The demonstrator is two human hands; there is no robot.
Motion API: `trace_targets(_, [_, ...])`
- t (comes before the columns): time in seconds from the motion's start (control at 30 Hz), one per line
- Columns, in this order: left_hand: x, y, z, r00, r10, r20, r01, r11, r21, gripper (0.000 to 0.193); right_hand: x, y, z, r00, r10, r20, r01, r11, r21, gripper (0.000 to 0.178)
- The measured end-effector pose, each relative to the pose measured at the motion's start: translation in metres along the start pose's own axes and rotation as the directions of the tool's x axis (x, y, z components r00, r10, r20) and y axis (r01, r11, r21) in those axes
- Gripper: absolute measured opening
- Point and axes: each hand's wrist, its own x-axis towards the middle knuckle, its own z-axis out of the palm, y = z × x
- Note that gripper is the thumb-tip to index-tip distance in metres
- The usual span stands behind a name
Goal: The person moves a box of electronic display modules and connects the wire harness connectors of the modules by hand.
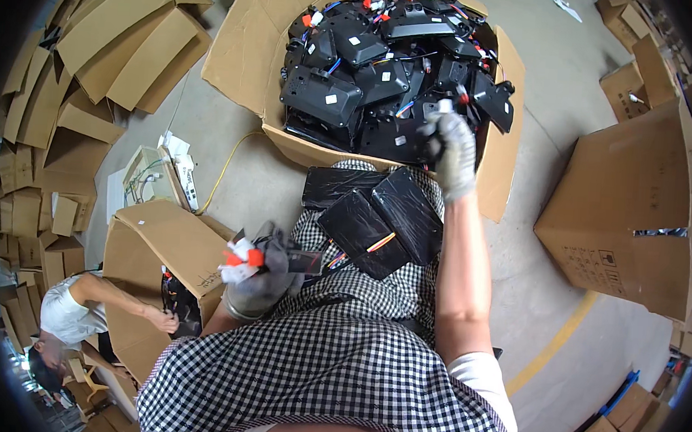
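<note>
My left hand, in a grey work glove, is closed around a bunch of red and white wire connectors. A dark, glossy flat piece sticks out beside its fingers; whether it belongs to the connectors I cannot tell. Over the right part of a large open carton, my gloved right hand has its fingers curled, blurred by motion. A white bit shows at its fingertips, and what it grips is unclear. Black plastic housings with coloured wires fill the carton. Across my lap lie three flat black film-wrapped units, wires showing on some.
At left, a co-worker reaches into another open carton holding black parts. Flattened cardboard is stacked at far left. A big brown carton stands to my right. A yellow cord runs along the floor.
</note>
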Motion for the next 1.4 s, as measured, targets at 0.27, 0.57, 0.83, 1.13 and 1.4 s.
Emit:
trace_targets(0.27, [0.123, -0.008, -0.012, 0.805, -0.517, 0.289, -0.259, -0.746, -0.613, 0.051, -0.103, -0.017, 0.072, 0.710, -0.116, 0.694, 0.671, 0.410, -0.618, 0.016])
trace_targets(0.57, [0.135, -0.004, -0.028, 0.759, -0.535, 0.372, -0.273, -0.780, -0.564, 0.049, -0.128, -0.027, 0.051, 0.744, 0.007, 0.669, 0.493, 0.669, -0.556, 0.018])
trace_targets(0.83, [0.102, 0.001, 0.006, 0.764, -0.332, -0.554, -0.043, 0.830, -0.556, 0.022, -0.123, -0.115, 0.069, 0.862, 0.298, 0.411, -0.082, 0.880, -0.467, 0.035])
trace_targets(1.13, [0.088, 0.016, -0.001, 0.811, 0.102, -0.576, -0.083, 0.995, 0.060, 0.042, -0.120, -0.110, 0.063, 0.657, 0.626, 0.420, -0.354, 0.748, -0.561, 0.028])
trace_targets(1.4, [0.078, 0.030, -0.013, 0.998, -0.009, -0.069, -0.066, 0.172, -0.983, 0.037, -0.167, -0.050, 0.015, 0.559, 0.635, 0.533, -0.478, 0.772, -0.419, 0.026])
